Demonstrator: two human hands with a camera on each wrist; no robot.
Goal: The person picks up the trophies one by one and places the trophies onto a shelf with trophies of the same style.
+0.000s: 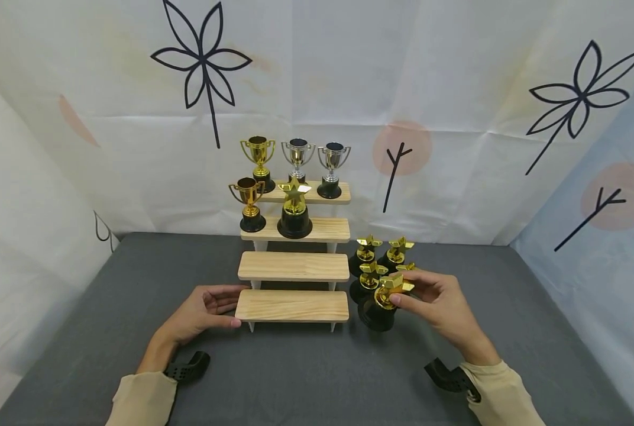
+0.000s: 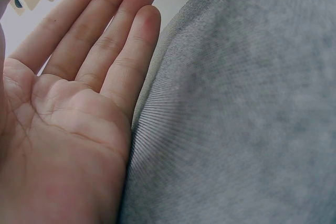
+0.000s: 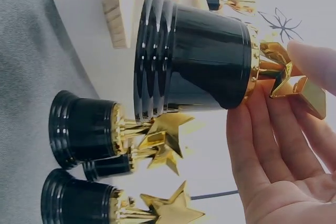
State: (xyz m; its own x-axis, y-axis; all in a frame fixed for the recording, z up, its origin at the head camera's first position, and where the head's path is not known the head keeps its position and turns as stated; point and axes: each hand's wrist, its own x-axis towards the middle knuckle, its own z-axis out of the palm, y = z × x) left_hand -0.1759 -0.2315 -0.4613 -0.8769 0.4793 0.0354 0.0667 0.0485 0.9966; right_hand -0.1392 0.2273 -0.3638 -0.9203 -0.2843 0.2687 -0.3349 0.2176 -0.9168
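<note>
Right of centre in the frame, the right hand (image 1: 436, 302) pinches a star trophy (image 1: 377, 313) by its gold top, thumb on the near side and fingers behind. This trophy leans, its black base toward the lower left and its star toward the upper right; whether the base touches the table (image 1: 306, 378) is hard to tell. Just behind it, four more star trophies (image 1: 370, 283) stand close together, one largely hidden by the hand.

Left of centre, the left hand (image 1: 207, 310) touches the left end of a wooden stand (image 1: 293, 306). Its thumb tip meets the front corner of the lowest step, and the other fingers reach behind that end; the left wrist view shows them nearly straight and side by side.

On the stand's top step, at upper centre, a gold cup (image 1: 258, 152) is at the left, with a silver cup (image 1: 298, 154) in the middle and another silver cup (image 1: 332, 188) at the right. One step down, a bronze cup (image 1: 250, 207) sits at the left beside an upright star trophy.

Pale cloth (image 1: 338, 71) with drawn flowers (image 1: 202, 61) fills the upper frame.
</note>
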